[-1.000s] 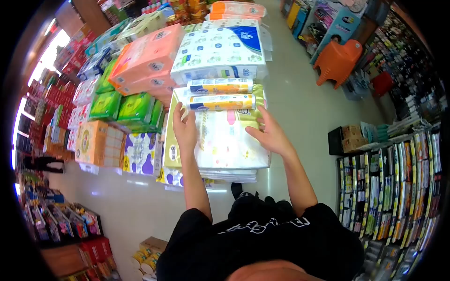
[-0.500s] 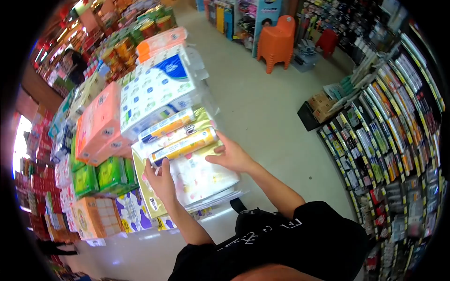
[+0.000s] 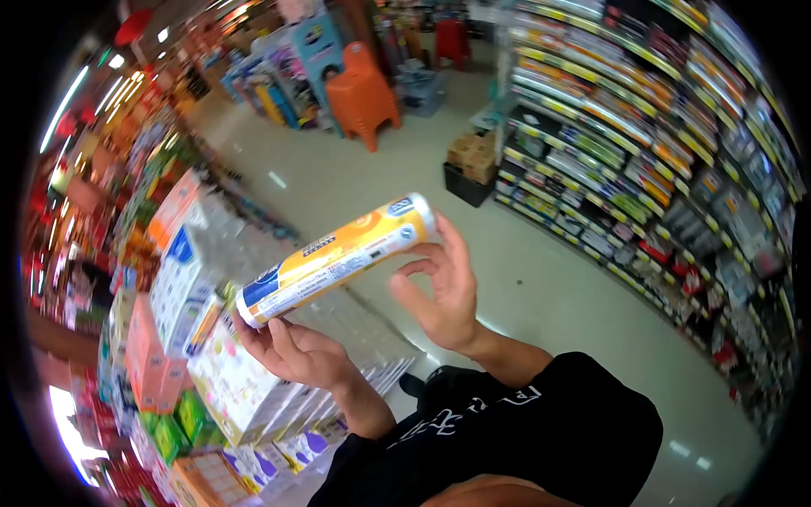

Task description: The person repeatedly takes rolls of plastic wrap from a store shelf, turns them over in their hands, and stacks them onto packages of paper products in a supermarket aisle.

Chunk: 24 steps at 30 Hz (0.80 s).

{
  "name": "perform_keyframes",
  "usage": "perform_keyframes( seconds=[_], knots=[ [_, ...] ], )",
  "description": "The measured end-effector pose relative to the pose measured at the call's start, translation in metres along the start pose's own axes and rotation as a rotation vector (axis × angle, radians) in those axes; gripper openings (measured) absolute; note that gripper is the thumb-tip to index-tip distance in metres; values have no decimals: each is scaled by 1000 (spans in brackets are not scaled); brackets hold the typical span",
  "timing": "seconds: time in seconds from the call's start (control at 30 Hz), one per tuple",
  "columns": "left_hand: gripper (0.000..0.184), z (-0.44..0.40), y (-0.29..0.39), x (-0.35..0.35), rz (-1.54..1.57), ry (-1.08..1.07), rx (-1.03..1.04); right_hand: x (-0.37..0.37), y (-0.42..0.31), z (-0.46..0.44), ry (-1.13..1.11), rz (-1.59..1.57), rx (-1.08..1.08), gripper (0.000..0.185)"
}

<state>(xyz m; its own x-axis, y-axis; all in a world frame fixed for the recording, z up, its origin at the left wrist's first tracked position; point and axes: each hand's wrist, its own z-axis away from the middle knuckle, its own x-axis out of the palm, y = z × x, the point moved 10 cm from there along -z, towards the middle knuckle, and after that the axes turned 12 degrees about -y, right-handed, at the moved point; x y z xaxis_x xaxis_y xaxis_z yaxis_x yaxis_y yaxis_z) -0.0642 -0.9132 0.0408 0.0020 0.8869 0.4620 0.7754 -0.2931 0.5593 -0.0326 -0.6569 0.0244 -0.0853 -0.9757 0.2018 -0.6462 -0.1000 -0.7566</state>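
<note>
A yellow, blue and white printed roll (image 3: 338,258) is held up in the air, tilted with its right end higher. My left hand (image 3: 296,351) supports the lower left end, its fingers behind and under it. My right hand (image 3: 443,296) grips the upper right end with the fingers behind; the thumb stands off the roll. What the roll contains does not show. Below and left, a similar roll (image 3: 203,323) lies on the stacked paper packs (image 3: 232,380), which have a pale flowered wrapper.
White-and-blue packs (image 3: 173,291), orange packs (image 3: 145,355) and green packs (image 3: 194,418) are piled at the left. Across the aisle stand orange stools (image 3: 363,97), a black crate with a carton (image 3: 470,165), and long stocked shelves (image 3: 608,110).
The roll has been lifted off the pile and moved up and right between both hands. The view has turned right, showing more of the shelves.
</note>
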Motion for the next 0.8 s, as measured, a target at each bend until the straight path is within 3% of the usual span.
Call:
perform_keyframes(
  seconds=[0.07, 0.17, 0.3, 0.33, 0.43, 0.47, 0.57, 0.7, 0.8],
  knots=[
    [51, 28, -15, 60, 236, -84, -38, -67, -41, 23, 114, 92, -145, 78],
    [48, 78, -20, 152, 391, -110, -94, -158, -95, 53, 263, 148, -278, 76],
    [42, 137, -37, 265, 604, -320, -182, -259, -162, 98, 565, 162, -426, 64],
    [52, 152, -42, 289, 611, -353, -224, -280, -178, 110, 597, 245, -462, 58],
    [52, 194, -35, 368, 752, -527, -298, -339, -201, 149, 733, 330, -448, 59],
    [61, 207, -38, 387, 768, -578, -317, -355, -212, 158, 797, 361, -441, 64],
    [66, 242, -51, 442, 794, -640, -438, -399, -233, 177, 917, 300, -464, 78],
    [82, 283, -78, 506, 828, -679, -628, -455, -245, 183, 913, 367, -474, 67],
    [82, 301, -102, 552, 882, -657, -636, -498, -247, 178, 933, 459, -441, 61]
  ],
)
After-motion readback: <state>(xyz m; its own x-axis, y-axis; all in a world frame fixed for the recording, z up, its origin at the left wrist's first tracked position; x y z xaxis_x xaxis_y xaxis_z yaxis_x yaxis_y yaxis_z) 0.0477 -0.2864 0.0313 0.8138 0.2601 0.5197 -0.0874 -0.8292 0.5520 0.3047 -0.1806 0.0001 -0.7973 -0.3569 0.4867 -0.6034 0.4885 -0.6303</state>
